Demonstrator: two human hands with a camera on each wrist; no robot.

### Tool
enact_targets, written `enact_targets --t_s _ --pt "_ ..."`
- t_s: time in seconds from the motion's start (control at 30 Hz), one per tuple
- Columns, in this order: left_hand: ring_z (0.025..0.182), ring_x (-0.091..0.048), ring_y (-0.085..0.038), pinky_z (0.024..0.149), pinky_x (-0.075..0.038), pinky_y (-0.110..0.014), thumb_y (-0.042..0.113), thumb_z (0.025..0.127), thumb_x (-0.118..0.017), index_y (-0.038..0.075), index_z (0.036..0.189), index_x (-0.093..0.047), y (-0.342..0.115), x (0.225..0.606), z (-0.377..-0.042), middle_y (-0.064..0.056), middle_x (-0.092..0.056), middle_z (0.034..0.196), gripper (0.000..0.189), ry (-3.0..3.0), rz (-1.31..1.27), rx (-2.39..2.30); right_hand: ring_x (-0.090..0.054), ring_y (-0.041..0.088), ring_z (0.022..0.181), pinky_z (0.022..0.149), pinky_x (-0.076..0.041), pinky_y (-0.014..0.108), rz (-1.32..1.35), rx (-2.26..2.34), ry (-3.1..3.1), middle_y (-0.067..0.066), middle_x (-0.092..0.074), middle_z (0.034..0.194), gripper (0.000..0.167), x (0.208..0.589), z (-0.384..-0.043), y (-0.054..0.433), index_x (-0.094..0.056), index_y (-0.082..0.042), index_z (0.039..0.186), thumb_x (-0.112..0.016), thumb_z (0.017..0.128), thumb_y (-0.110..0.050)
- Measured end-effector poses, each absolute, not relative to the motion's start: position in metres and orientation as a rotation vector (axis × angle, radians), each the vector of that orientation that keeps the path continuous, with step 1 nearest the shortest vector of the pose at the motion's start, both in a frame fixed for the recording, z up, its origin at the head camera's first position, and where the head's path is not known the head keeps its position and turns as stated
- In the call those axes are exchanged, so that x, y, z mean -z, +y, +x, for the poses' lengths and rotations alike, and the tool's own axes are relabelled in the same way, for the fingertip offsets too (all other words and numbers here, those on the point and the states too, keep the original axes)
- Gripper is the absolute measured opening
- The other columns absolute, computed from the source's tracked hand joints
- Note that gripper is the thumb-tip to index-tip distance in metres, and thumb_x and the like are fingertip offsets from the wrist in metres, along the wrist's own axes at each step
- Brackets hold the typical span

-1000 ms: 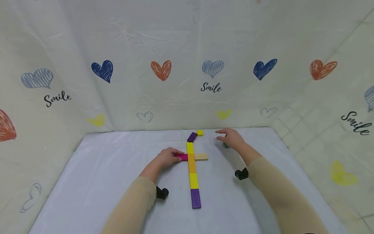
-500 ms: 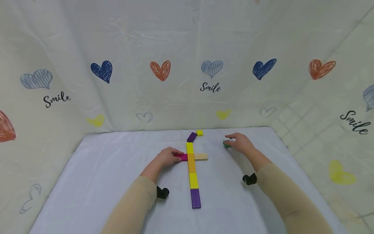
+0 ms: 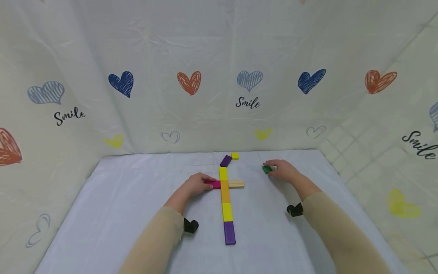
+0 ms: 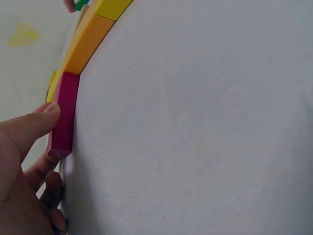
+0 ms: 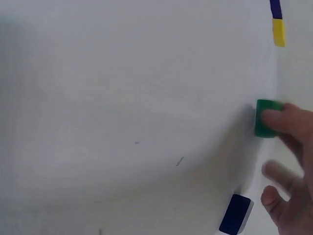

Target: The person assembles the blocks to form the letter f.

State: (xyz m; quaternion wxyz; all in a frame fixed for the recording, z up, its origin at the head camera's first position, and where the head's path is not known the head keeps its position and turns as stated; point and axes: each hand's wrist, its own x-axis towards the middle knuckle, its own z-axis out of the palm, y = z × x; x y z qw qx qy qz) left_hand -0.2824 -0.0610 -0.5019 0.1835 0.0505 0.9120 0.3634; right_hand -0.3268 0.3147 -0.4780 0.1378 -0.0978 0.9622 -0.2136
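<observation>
My left hand (image 3: pixel 195 184) holds the outer end of a magenta block (image 4: pixel 67 112) between thumb and fingers. That block's other end meets the side of an orange block (image 3: pixel 225 191). At the back right, my right hand (image 3: pixel 284 171) pinches a small green block (image 5: pixel 264 118) between thumb and fingers, close over the cloth. Its other fingers are bent and free in the right wrist view. Opposite the magenta block, a ridged pale wood-coloured piece (image 3: pixel 236 184) meets the orange block.
Yellow blocks (image 3: pixel 227 212) and a purple block (image 3: pixel 230 233) line up with the orange one. Behind them lie a tilted purple block (image 3: pixel 226 161) and a small yellow block (image 3: pixel 235 156). A dark blue block (image 5: pixel 236 214) lies near the right hand. A printed curtain (image 3: pixel 212 114) backs the table.
My right hand has moved right and slightly nearer, and now pinches the green block. My left hand stays on the magenta block; the laid blocks have not moved.
</observation>
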Motion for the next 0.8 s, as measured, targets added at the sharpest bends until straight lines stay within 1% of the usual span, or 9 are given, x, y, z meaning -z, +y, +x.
enact_targets --t_s 0.2,0.37,0.57,0.7,0.8 --pt "0.115 -0.051 -0.029 0.104 -0.040 -0.053 0.028 0.092 -0.072 0.033 0.117 -0.074 -0.061 0.503 -0.282 -0.006 -0.061 0.125 0.027 2.569 0.143 -1.029 -0.042 0.042 0.135 0.109 -0.033 0.059 -0.293 0.565 2.822 0.018 -0.054 0.141 0.042 0.482 -0.327 0.316 -0.062 -0.013 0.135 -0.066 0.094 -0.012" --pt "0.116 -0.051 -0.029 0.105 -0.040 -0.052 0.027 0.092 -0.071 0.032 0.118 -0.074 -0.061 0.502 -0.281 -0.007 -0.061 0.125 0.026 2.563 0.148 -1.045 -0.043 0.043 0.133 0.109 -0.033 0.058 -0.296 0.555 2.860 0.020 -0.055 0.140 0.041 0.481 -0.327 0.317 -0.063 -0.011 0.134 -0.067 0.094 -0.016" --pt "0.116 -0.051 -0.029 0.105 -0.040 -0.052 0.026 0.092 -0.071 0.030 0.118 -0.074 -0.061 0.499 -0.279 -0.007 -0.061 0.124 0.026 2.561 0.140 -1.057 -0.045 0.041 0.132 0.108 -0.036 0.057 -0.234 0.603 2.856 0.018 -0.055 0.141 0.040 0.472 -0.324 0.311 -0.063 -0.013 0.135 -0.066 0.096 -0.020" --pt "0.116 -0.051 -0.029 0.105 -0.041 -0.052 0.026 0.092 -0.071 0.030 0.118 -0.074 -0.061 0.498 -0.279 -0.007 -0.061 0.124 0.027 2.564 0.150 -1.056 -0.053 0.036 0.121 0.101 -0.042 0.056 -0.229 0.598 2.878 0.016 -0.057 0.138 0.038 0.467 -0.325 0.307 -0.064 -0.015 0.134 -0.065 0.096 -0.021" --pt "0.116 -0.051 -0.029 0.105 -0.040 -0.053 0.027 0.092 -0.071 0.031 0.118 -0.074 -0.061 0.499 -0.280 -0.007 -0.061 0.124 0.026 2.560 0.157 -1.057 -0.055 0.032 0.112 0.097 -0.045 0.053 -0.247 0.590 2.893 0.014 -0.059 0.137 0.037 0.466 -0.327 0.305 -0.065 -0.016 0.133 -0.066 0.096 -0.023"
